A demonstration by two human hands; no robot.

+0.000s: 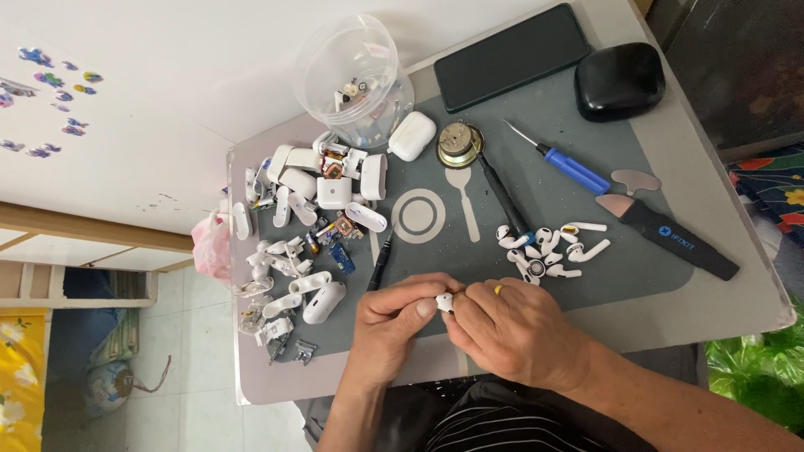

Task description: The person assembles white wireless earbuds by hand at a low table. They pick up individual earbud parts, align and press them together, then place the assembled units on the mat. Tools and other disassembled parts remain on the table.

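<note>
A small white earbud (445, 302) is sitting between the fingertips of both hands, low on the grey work mat (553, 151) near the table's front edge. The left hand (394, 316) is pinching it from the left, thumb and forefinger pressed against its side, while also gripping a thin black tool (381, 261) that is angling up and away from the fist. The right hand (511, 326) is closing on the earbud from the right with curled fingers, a yellow ring (497, 290) showing on one of them. Just beyond the right hand, a cluster of loose white earbuds (551, 249) is lying on the mat, with a black screwdriver (502, 197) resting beside them. Farther right, a blue-handled pick (563, 163) and a black-handled flat pry tool (670, 237) are lying well apart from the hands. To the left, a heap of opened white charging cases and parts (306, 226) is spreading across the mat's edge. A round metal speaker (459, 144) is sitting near a closed white case (412, 136), and behind them a clear plastic tub (356, 79), a dark phone (512, 57) and a black case (620, 81) are standing at the back of the table.
</note>
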